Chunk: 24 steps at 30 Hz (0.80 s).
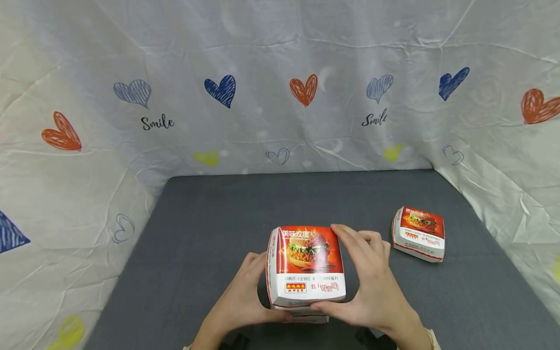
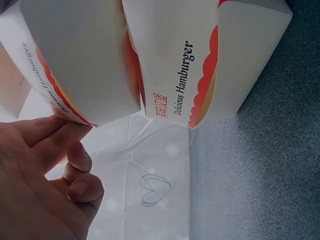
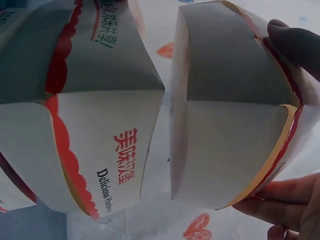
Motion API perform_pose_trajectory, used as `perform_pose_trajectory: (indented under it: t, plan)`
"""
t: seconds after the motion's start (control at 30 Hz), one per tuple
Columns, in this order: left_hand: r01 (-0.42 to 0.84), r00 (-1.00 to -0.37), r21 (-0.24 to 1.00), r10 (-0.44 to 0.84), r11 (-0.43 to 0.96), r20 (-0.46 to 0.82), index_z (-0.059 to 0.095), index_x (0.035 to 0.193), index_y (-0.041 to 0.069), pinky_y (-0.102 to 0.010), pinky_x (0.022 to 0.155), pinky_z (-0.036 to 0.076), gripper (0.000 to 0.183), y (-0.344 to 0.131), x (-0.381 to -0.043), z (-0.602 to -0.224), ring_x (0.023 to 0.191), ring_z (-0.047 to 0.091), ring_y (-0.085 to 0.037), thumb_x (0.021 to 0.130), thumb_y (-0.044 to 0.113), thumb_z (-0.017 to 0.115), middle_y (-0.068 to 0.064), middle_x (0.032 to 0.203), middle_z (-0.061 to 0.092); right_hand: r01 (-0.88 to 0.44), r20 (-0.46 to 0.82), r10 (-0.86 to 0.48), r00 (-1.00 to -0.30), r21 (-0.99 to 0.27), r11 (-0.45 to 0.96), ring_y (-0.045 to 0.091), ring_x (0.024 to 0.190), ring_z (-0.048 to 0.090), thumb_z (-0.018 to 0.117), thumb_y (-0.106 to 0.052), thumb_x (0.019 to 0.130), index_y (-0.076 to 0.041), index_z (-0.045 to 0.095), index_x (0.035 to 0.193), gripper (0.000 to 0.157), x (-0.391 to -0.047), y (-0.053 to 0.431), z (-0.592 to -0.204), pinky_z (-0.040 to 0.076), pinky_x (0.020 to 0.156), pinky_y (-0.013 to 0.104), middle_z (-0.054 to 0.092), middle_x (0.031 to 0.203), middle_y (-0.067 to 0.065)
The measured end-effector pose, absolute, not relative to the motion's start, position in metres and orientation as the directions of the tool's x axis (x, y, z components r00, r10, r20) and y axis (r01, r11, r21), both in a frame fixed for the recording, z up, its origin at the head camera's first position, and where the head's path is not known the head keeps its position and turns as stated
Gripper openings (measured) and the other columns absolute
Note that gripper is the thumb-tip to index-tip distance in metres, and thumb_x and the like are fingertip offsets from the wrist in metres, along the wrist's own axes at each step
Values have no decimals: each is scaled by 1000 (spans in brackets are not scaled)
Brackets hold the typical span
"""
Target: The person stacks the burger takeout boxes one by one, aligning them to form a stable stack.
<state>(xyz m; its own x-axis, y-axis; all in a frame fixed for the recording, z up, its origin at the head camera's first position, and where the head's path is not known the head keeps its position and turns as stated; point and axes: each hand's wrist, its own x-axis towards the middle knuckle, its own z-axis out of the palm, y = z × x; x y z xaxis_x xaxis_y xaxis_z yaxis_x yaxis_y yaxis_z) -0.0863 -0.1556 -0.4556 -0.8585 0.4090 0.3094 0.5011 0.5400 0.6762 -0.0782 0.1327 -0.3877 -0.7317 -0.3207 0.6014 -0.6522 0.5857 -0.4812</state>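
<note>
A white and red hamburger box (image 1: pixel 308 287) with a burger picture on its lid is held up between both hands, lid toward the head camera. My left hand (image 1: pixel 242 299) grips its left side, and in the left wrist view the fingertips touch its printed edge. My right hand (image 1: pixel 374 282) holds the right side, thumb at the front edge and fingers toward the back corner. Directly below is a second hamburger box (image 2: pixel 170 65) on the table, mostly hidden in the head view. A narrow gap separates the two in the right wrist view.
Another closed hamburger box (image 1: pixel 417 236) lies on the dark grey table (image 1: pixel 210 209), to the right of the right hand. Pale cloth (image 1: pixel 262 121) printed with hearts hangs behind and along both sides of the table.
</note>
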Motion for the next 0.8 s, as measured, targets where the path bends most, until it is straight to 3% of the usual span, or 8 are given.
perform_pose_trajectory:
  t: [0.4,0.8]
  plan:
    - [492,-863,680,411,544,295,40,162,39,-40,92,51,118,-152,-86,-453,115,43,-8,63,59,100,14,159,49,-683,578,-402,-710,-429,591,15,114,42,93,-73,60,-12,55,152,118,-82,133,-395,24,86,44,59,150,0]
    - [479,-867,697,412,534,280,38,163,40,-42,94,50,120,-151,-85,-454,116,43,-9,62,63,98,14,161,47,-666,593,-388,-706,-367,650,16,111,42,93,-75,59,-7,56,150,120,-78,133,-396,25,86,44,59,147,3]
